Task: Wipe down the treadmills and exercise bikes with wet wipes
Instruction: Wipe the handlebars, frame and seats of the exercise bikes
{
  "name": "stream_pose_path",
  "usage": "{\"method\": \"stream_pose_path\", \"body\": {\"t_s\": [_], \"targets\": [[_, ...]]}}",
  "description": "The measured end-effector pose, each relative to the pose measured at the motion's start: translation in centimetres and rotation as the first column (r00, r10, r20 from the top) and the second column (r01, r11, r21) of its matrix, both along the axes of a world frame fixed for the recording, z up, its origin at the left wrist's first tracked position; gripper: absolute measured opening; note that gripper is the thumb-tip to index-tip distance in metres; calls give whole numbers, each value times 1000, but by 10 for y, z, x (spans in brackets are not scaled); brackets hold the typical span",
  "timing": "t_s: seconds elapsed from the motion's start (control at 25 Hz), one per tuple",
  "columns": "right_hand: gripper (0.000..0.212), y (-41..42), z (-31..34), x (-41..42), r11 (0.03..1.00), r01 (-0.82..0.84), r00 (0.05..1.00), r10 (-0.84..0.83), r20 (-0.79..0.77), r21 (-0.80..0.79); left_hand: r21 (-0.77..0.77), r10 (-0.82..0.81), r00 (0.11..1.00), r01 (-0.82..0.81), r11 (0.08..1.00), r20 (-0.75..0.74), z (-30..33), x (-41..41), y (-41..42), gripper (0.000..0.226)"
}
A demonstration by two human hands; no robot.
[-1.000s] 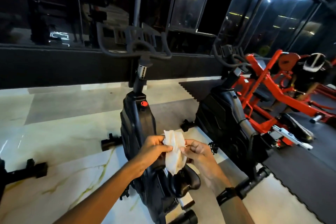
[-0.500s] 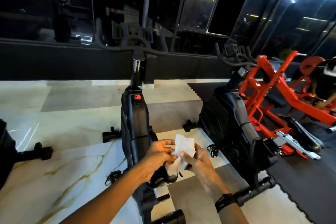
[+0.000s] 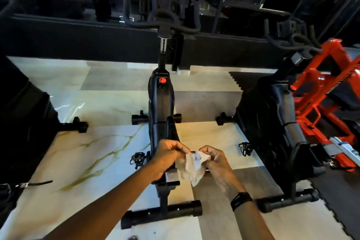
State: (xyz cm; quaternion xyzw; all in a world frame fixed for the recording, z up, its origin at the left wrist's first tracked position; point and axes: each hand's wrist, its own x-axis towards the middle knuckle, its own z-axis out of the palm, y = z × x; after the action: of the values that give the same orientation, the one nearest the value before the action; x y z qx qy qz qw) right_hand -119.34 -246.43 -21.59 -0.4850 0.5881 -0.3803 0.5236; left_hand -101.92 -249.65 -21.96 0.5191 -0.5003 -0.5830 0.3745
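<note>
A crumpled white wet wipe (image 3: 190,167) hangs between my two hands over the rear of a black exercise bike (image 3: 160,103). My left hand (image 3: 167,156) pinches its upper left edge with curled fingers. My right hand (image 3: 216,161) pinches the upper right edge; a black band sits on that wrist. The bike has a red knob on its frame and black handlebars (image 3: 165,19) at the far end. Its saddle is hidden under my hands. A second black exercise bike (image 3: 272,122) stands to the right.
Part of another black machine (image 3: 21,113) fills the left edge. A red weight machine (image 3: 327,93) stands at the right on dark rubber matting. The bikes rest on a glossy marble floor (image 3: 93,152). A dark glass wall runs along the back.
The view has tipped downward and swung right, centring the middle bike. Both hands still hold the wipe, which now hangs lower and more bunched between them.
</note>
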Motion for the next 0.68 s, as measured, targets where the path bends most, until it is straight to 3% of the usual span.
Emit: {"method": "stream_pose_path", "body": {"t_s": [0.24, 0.48, 0.56, 0.68], "targets": [[30, -47, -23, 23, 981, -175, 984, 175, -11, -87, 44, 65, 998, -64, 997, -14, -25, 35, -34, 24], [43, -95, -34, 21, 957, -279, 960, 278, -20, -76, 253, 119, 972, -66, 965, -202, -47, 30, -79, 12], [31, -109, -39, 19, 962, -270, 962, 272, 37, -50, 252, 93, 963, -27, 967, -252, -52, 32, -90, 19], [12, -122, -54, 24, 984, -177, 983, 176, 56, 7, 162, 67, 989, -45, 986, -130, -63, 36, -99, 20]]}}
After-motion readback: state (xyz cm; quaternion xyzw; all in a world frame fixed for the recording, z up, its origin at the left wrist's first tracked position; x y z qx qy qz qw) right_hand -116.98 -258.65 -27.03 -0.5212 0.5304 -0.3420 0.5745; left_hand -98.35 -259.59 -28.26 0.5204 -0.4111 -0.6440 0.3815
